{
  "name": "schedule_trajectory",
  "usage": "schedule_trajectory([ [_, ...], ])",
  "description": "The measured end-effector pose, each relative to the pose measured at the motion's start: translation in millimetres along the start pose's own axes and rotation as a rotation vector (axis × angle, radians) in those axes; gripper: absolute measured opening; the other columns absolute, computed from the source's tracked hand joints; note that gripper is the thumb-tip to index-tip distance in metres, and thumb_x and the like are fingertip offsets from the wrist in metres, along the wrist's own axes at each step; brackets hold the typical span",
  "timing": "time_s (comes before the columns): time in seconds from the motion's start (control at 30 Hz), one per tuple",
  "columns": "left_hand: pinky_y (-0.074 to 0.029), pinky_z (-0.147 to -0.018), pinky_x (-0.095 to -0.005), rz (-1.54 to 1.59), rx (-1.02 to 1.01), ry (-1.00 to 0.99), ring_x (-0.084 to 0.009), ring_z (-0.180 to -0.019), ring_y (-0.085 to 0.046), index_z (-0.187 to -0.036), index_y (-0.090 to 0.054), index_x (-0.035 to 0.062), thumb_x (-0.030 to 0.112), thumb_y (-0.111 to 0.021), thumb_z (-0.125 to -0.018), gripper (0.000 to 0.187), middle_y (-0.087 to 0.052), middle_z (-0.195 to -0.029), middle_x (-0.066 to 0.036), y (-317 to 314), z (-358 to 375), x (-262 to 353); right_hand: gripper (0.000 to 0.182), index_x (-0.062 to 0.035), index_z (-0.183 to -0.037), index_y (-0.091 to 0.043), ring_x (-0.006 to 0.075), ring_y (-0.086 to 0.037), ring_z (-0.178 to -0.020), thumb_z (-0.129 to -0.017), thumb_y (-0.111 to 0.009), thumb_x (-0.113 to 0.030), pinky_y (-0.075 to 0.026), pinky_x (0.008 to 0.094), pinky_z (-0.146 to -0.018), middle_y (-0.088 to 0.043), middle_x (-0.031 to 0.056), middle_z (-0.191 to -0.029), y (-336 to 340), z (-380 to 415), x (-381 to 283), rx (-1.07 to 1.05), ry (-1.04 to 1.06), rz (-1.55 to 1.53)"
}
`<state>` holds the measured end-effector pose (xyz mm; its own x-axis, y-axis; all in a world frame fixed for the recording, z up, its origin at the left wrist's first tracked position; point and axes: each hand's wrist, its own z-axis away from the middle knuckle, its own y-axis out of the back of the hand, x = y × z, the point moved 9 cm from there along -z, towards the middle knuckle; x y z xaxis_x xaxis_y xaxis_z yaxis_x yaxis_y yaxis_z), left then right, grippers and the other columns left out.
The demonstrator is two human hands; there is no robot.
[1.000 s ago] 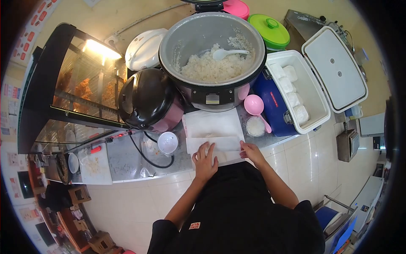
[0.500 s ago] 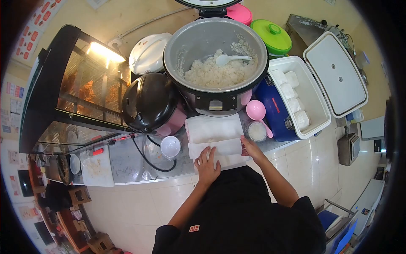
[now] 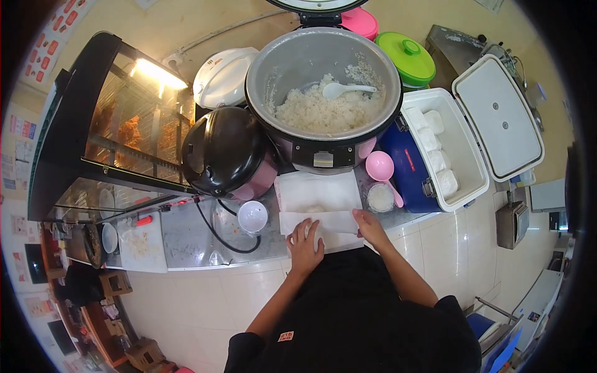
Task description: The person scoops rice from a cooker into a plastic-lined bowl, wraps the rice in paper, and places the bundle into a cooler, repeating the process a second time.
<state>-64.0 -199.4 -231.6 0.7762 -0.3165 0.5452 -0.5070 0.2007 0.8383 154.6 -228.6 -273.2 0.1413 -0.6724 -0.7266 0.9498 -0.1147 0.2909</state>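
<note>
A white paper sheet (image 3: 317, 188) lies on the counter in front of the big rice cooker, its near edge folded up over a small mound of rice (image 3: 315, 209). Only the top of that mound shows above the fold. My left hand (image 3: 305, 248) rests on the folded flap with its fingers spread. At the flap's right end, my right hand (image 3: 371, 231) pinches the paper edge between thumb and fingers. Just beyond my right hand are a clear cup of rice (image 3: 380, 198) and a pink ladle (image 3: 380, 166).
The open rice cooker (image 3: 323, 155) holds rice and a white paddle (image 3: 348, 89). To its right, an open blue cooler (image 3: 407, 163) contains several white wrapped packets (image 3: 437, 160). A closed black-lidded cooker (image 3: 227, 149), a white cup (image 3: 252, 217) and a lit food warmer (image 3: 134, 133) stand left.
The folded flap sits slightly lower, showing more of the rice mound. My right hand has shifted a little along the flap's edge. The whole view has moved slightly.
</note>
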Motion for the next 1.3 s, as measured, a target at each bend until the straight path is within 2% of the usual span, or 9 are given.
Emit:
schedule_trajectory([
  [0.1,-0.029,-0.102,-0.0540,-0.015,0.022,-0.007,-0.0288,-0.129,-0.043,-0.135,-0.054,0.0179,0.022,-0.064,-0.082,0.053,-0.046,-0.138,-0.007,1,-5,-1,0.064,-0.0012,-0.112,-0.069,0.0174,-0.066,-0.089,-0.098,-0.048,-0.059,-0.051,0.0323,-0.075,-0.067,0.0105,-0.094,-5,-1,29,-0.031,-0.182,-0.251],
  [0.4,-0.032,-0.096,-0.0522,-0.062,0.061,-0.047,-0.0235,-0.112,-0.056,-0.114,-0.064,0.0207,0.023,-0.065,-0.084,0.030,-0.060,-0.115,-0.002,7,-41,-8,0.054,0.0001,-0.115,-0.070,0.0250,-0.066,-0.109,-0.100,-0.052,-0.049,-0.046,0.0323,-0.097,-0.069,0.0144,-0.120,-1,-42,-22,0.103,0.259,-0.126],
  [0.5,-0.032,-0.093,-0.0497,-0.065,0.021,-0.059,-0.0207,-0.101,-0.061,-0.109,-0.064,0.0206,0.022,-0.065,-0.084,0.024,-0.064,-0.102,0.000,6,-57,-11,0.042,-0.0009,-0.114,-0.071,0.0241,-0.066,-0.109,-0.098,-0.058,-0.038,-0.048,0.0336,-0.094,-0.071,0.0149,-0.117,-9,-60,-24,0.111,0.232,-0.133],
  [0.67,-0.035,-0.091,-0.0477,0.006,-0.022,-0.040,-0.0200,-0.089,-0.065,-0.106,-0.064,0.0199,0.021,-0.064,-0.086,0.021,-0.065,-0.087,0.001,6,-78,-22,0.032,-0.0032,-0.117,-0.070,0.0238,-0.067,-0.104,-0.097,-0.061,-0.027,-0.050,0.0330,-0.093,-0.069,0.0146,-0.118,-2,-38,-44,0.029,0.421,0.003],
  [0.77,-0.039,-0.091,-0.0506,-0.012,-0.106,-0.019,-0.0224,-0.095,-0.065,-0.109,-0.063,0.0181,0.020,-0.064,-0.085,0.024,-0.067,-0.096,-0.001,-7,-95,-29,0.028,-0.0047,-0.116,-0.070,0.0259,-0.068,-0.102,-0.096,-0.061,-0.023,-0.052,0.0344,-0.090,-0.069,0.0151,-0.116,0,-43,-40,0.064,0.439,0.099],
  [0.87,-0.041,-0.094,-0.0521,0.113,-0.087,-0.182,-0.0240,-0.108,-0.062,-0.119,-0.060,0.0162,0.022,-0.064,-0.085,0.035,-0.064,-0.114,-0.006,-30,-134,-31,0.027,-0.0069,-0.114,-0.071,0.0312,-0.067,-0.102,-0.093,-0.063,-0.022,-0.053,0.0382,-0.087,-0.069,0.0173,-0.115,-8,-54,-40,0.042,0.429,0.165],
  [1.07,-0.038,-0.101,-0.0559,-0.215,-0.284,-0.197,-0.0267,-0.127,-0.053,-0.133,-0.054,0.0117,0.023,-0.066,-0.084,0.051,-0.055,-0.133,-0.009,-55,-161,-33,0.026,-0.0066,-0.112,-0.070,0.0353,-0.066,-0.104,-0.091,-0.063,-0.020,-0.053,0.0409,-0.088,-0.068,0.0192,-0.115,-5,-43,-71,0.046,0.516,0.295],
  [1.17,-0.035,-0.105,-0.0526,-0.312,-0.340,-0.191,-0.0202,-0.130,-0.050,-0.137,-0.051,0.0135,0.025,-0.068,-0.084,0.057,-0.053,-0.137,-0.005,-53,-162,-34,0.025,-0.0056,-0.111,-0.070,0.0366,-0.065,-0.105,-0.090,-0.063,-0.018,-0.052,0.0414,-0.091,-0.068,0.0193,-0.115,-1,-46,-79,0.083,0.603,0.342],
  [1.3,-0.040,-0.100,-0.0522,-0.248,-0.308,-0.163,-0.0228,-0.121,-0.057,-0.132,-0.055,0.0165,0.027,-0.070,-0.083,0.053,-0.055,-0.132,-0.005,-42,-167,-36,0.024,-0.0036,-0.109,-0.069,0.0396,-0.063,-0.108,-0.089,-0.063,-0.016,-0.050,0.0445,-0.094,-0.065,0.0206,-0.116,-1,-43,-99,0.069,0.637,0.374],
])
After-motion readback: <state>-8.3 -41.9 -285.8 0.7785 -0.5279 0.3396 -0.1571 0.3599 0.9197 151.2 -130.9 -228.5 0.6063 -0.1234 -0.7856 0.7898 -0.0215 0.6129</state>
